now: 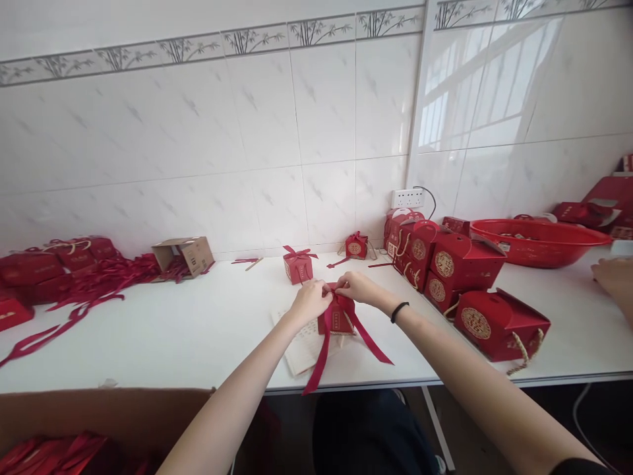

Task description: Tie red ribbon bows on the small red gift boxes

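A small red gift box (328, 324) sits near the front of the white table, partly over a printed paper booklet (299, 353). Dark red ribbon (322, 359) is gathered at its top, and two long tails hang down toward me. My left hand (311, 299) pinches the ribbon from the left side. From the right, my right hand (357, 286) pinches it too, with a black band on that wrist. Both hands meet over the box top, so the knot is partly hidden by my fingers.
Behind stand two ribbon-tied boxes (298, 269). Red boxes with rope handles (499, 323) and a red basin (544, 244) are at right, beyond which another person's hand (613, 277) shows. Loose ribbons (106, 277) and a small carton (198, 254) lie left; a large carton (148, 402) stands below.
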Action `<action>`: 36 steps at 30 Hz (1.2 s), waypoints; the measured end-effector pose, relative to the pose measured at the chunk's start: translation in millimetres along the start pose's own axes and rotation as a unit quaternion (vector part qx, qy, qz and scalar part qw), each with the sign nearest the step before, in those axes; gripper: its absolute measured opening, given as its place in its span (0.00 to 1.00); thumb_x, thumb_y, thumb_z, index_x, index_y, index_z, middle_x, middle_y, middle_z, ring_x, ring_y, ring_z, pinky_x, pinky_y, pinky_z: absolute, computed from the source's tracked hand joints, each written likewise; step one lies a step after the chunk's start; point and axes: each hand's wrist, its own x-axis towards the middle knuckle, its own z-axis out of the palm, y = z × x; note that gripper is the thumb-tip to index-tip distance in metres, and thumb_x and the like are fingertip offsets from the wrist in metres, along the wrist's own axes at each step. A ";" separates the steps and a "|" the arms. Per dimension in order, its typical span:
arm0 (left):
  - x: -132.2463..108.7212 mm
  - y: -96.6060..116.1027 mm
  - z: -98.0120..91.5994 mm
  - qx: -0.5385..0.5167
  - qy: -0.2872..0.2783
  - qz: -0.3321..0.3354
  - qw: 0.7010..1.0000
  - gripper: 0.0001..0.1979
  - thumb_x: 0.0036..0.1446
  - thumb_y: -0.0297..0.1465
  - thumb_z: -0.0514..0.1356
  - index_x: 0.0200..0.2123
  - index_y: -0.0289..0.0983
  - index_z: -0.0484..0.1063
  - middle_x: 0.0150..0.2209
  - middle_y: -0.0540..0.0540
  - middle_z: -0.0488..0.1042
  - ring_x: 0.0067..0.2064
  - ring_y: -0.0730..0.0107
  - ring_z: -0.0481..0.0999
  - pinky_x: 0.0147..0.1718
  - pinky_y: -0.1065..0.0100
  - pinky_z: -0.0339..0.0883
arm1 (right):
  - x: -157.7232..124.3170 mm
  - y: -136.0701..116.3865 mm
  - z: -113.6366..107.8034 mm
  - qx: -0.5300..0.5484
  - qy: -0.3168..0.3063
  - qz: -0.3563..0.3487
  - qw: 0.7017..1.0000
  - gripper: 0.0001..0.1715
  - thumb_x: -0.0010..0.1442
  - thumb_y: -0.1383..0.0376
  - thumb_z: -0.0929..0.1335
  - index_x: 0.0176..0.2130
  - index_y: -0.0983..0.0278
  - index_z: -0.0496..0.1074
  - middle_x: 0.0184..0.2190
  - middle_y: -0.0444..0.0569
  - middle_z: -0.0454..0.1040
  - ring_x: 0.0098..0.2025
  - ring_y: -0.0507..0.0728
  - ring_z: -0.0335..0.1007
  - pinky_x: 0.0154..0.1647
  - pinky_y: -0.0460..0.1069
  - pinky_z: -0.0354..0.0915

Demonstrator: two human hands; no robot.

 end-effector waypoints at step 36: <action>34.9 -25.9 22.6 -0.204 -0.014 0.025 0.978 0.04 0.51 0.30 0.54 0.26 0.38 0.65 0.39 0.48 0.66 0.40 0.69 0.69 0.42 0.67 0.64 | 14.8 48.1 21.6 0.206 0.037 -0.048 0.977 0.03 0.48 0.69 0.62 0.24 0.64 0.64 0.31 0.46 0.63 0.30 0.51 0.59 0.34 0.47 0.59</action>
